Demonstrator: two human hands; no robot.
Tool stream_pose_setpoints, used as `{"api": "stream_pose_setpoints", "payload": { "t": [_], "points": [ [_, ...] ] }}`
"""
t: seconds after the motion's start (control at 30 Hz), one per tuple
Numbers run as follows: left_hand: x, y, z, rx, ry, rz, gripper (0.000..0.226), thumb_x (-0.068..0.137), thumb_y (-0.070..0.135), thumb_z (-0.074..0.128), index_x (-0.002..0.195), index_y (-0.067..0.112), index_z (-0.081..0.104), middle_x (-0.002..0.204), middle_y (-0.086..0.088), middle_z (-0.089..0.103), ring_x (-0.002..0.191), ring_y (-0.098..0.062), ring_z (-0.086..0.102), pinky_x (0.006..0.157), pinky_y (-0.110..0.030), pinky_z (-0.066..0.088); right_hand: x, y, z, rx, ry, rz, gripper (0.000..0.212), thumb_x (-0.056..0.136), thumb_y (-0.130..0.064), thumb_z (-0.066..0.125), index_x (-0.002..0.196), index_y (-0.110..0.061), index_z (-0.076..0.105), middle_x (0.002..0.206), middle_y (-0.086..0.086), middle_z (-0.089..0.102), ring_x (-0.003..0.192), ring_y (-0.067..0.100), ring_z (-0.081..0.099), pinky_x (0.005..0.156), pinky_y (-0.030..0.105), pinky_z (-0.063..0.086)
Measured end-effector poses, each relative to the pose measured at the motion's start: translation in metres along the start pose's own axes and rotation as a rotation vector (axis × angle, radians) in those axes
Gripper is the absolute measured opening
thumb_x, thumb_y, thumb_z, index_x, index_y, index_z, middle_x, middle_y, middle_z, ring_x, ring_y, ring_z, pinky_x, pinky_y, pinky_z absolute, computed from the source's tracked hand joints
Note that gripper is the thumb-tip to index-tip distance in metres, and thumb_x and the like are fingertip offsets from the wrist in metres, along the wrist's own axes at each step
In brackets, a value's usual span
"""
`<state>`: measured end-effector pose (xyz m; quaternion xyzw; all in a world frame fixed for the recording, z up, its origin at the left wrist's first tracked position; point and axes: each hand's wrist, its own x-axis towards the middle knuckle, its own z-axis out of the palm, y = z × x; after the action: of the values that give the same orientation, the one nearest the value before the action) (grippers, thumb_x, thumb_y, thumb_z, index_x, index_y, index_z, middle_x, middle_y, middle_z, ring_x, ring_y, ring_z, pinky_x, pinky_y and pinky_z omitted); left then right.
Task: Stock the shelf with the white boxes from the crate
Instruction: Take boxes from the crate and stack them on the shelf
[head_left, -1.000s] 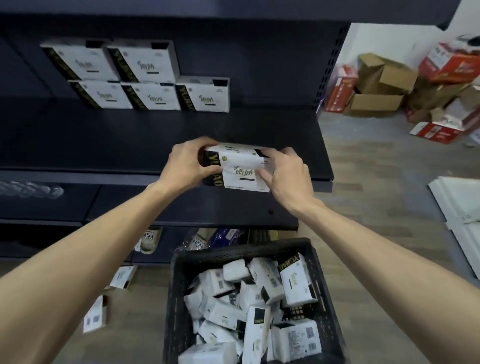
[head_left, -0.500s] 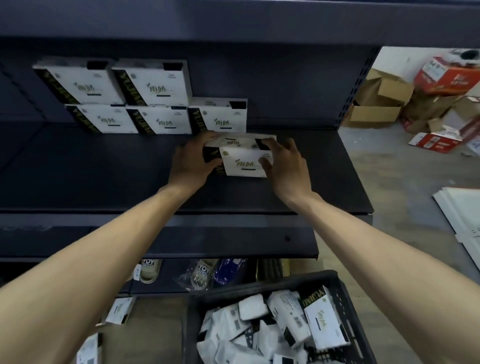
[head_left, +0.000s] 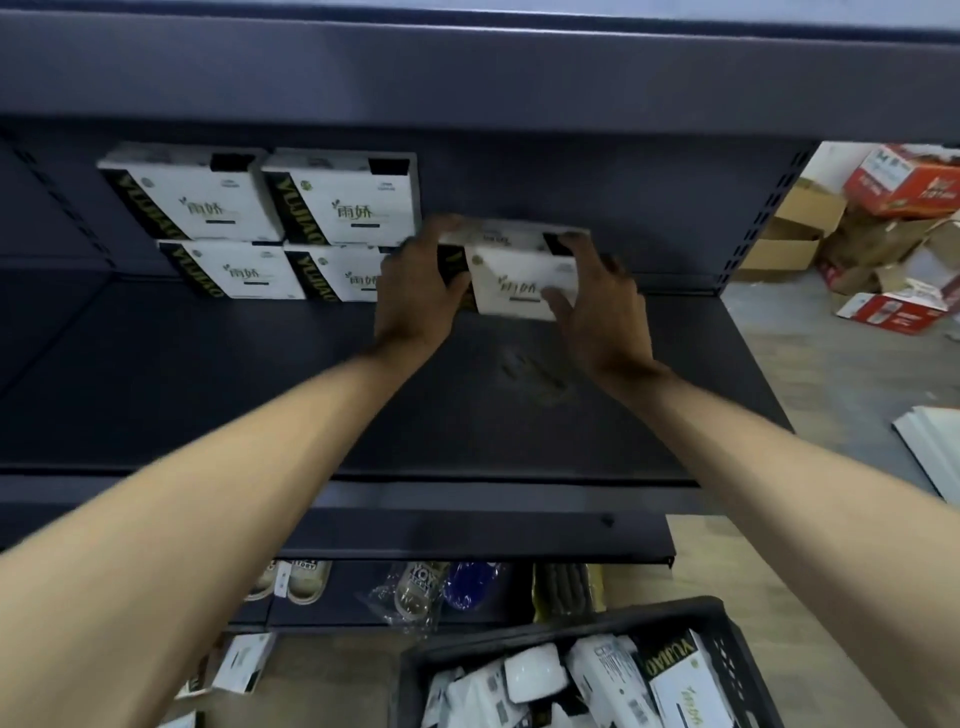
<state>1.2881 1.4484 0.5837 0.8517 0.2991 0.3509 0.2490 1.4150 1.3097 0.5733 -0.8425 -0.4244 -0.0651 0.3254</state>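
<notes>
**Operator:** Where is the white box, and what holds it?

**Technician:** It is at the back of the shelf, just right of the stacked boxes. Both hands grip it. The left hand wraps the dark left end. The right hand pinches the right end, thumb on the front face.

**Operator:** Orientation?

**Technician:** The long axis runs left to right, along the back panel. The hands are at opposite ends, neither nearer. Whether another box sits behind it cannot be determined.

**Operator:** Surface and room?

**Technician:** The shelf is dark, flat metal. The crate, holding more boxes, stands on the floor below right. Cardboard cartons lie well apart, far right.
</notes>
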Motion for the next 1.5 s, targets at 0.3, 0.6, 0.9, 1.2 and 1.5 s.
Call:
{"api": "stream_pose_setpoints", "payload": {
  "t": [0.3,0.6,0.9,1.2,1.5],
  "points": [
    [0.071,-0.009,0.001,0.075,0.074,0.023,0.043,0.089,0.013,0.066,0.131,0.016,0.057,0.109,-0.012,0.069,0.107,-0.028,0.062,0.093,-0.037,0.049,0.075,-0.014,0.007,-0.023,0.009,0.011,0.054,0.097,-0.023,0.060,0.146,-0.024,0.038,0.129,0.015,0.054,0.112,0.037,0.058,0.091,0.045,0.048],
    [0.061,-0.035,0.007,0.002,0.060,0.119,0.051,0.088,0.001,0.061,0.136,0.013,0.052,0.132,-0.012,0.055,0.116,-0.025,0.057,0.099,-0.040,0.049,0.093,-0.013,0.027,-0.081,0.038,0.009,0.055,0.098,-0.022,0.057,0.148,-0.018,0.034,0.131,0.018,0.051,0.110,0.040,0.058,0.085,0.043,0.048],
    [0.050,-0.051,-0.001,0.085,0.021,0.244,0.044,0.089,-0.004,0.056,0.132,0.006,0.056,0.131,-0.014,0.046,0.105,-0.030,0.061,0.087,-0.043,0.055,0.093,-0.017,0.035,-0.079,0.049,0.008,0.067,0.086,-0.036,0.069,0.143,-0.021,0.037,0.132,0.014,0.049,0.106,0.038,0.060,0.080,0.042,0.050],
    [0.045,-0.060,-0.005,0.198,0.030,0.183,0.048,0.085,-0.002,0.057,0.133,0.007,0.053,0.129,-0.015,0.047,0.114,-0.031,0.045,0.091,-0.036,0.045,0.095,-0.027,0.047,-0.102,0.084,0.068,0.074,0.086,-0.035,0.074,0.145,-0.015,0.034,0.138,0.014,0.041,0.102,0.038,0.061,0.081,0.047,0.054],
    [0.040,-0.063,-0.004,0.204,-0.006,0.194,0.045,0.085,0.004,0.059,0.130,0.007,0.054,0.132,-0.011,0.049,0.118,-0.027,0.049,0.088,-0.042,0.050,0.094,-0.028,0.053,-0.106,0.116,0.093,0.077,0.084,-0.039,0.074,0.146,-0.019,0.032,0.136,0.010,0.042,0.102,0.035,0.062,0.072,0.037,0.044]
  ]
}}
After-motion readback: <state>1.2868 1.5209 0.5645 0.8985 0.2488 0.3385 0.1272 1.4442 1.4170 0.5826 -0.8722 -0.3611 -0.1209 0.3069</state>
